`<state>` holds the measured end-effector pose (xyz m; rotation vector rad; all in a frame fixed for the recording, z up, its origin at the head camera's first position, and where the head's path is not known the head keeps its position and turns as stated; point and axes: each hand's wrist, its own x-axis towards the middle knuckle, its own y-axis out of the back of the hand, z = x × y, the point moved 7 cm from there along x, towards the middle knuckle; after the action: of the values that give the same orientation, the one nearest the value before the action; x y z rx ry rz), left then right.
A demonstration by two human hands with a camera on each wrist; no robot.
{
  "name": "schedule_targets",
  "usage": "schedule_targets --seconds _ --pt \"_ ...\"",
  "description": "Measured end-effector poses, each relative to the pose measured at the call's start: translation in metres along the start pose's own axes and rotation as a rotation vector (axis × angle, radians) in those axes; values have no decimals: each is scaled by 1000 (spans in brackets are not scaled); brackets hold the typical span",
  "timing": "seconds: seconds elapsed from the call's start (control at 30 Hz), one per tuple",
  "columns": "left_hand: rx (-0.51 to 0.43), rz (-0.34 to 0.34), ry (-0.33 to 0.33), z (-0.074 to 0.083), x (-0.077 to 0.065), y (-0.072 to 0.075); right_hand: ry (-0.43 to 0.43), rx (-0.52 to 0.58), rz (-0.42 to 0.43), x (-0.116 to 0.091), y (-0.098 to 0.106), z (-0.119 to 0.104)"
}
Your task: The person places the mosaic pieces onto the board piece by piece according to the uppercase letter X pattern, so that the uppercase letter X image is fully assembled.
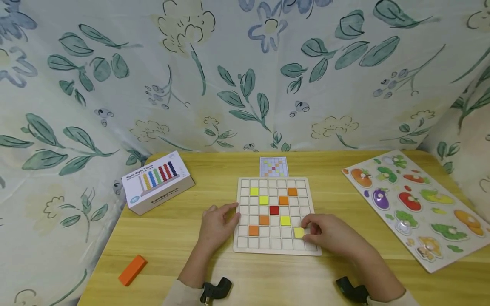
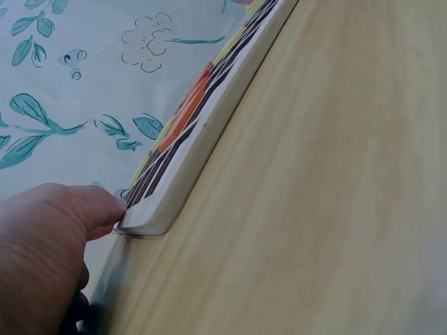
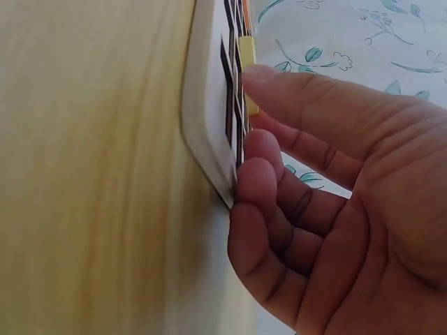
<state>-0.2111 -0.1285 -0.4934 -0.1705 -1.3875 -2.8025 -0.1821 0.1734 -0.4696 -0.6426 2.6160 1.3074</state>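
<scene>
A pale wooden grid board (image 1: 243, 242) lies on the table before me. My right hand (image 1: 332, 237) pinches a yellow square tile (image 1: 298, 232) between thumb and index finger, over the board's lower right cells. In the right wrist view this yellow tile (image 3: 248, 52) stands up from the grid, the thumb at its face. My left hand (image 1: 217, 225) touches the board's left edge with thumb and index fingertips; in the left wrist view the thumb lies at the board's corner. A red tile (image 1: 274, 210) sits mid-grid, with orange tiles (image 1: 283, 200) and yellow tiles (image 1: 263, 199) along two diagonals.
A small printed pattern card (image 1: 273, 166) lies behind the board. At the left are a white toy box (image 1: 160, 182) and an orange block (image 1: 132, 270). A vegetable puzzle board (image 1: 417, 208) lies at the right of the wooden table (image 1: 183, 250). Floral cloth (image 1: 237, 51) hangs behind.
</scene>
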Motion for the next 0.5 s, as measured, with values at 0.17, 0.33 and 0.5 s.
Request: schedule_targets --seconds 0.17,0.33,0.5 --pt "12 4 -2 -1 0 -1 -37 -23 -5 3 -4 -1" --pt "12 9 1 -2 1 0 -65 -42 3 6 -5 -2" --pt "7 4 5 -2 1 -1 -73 -20 -6 4 -2 1"
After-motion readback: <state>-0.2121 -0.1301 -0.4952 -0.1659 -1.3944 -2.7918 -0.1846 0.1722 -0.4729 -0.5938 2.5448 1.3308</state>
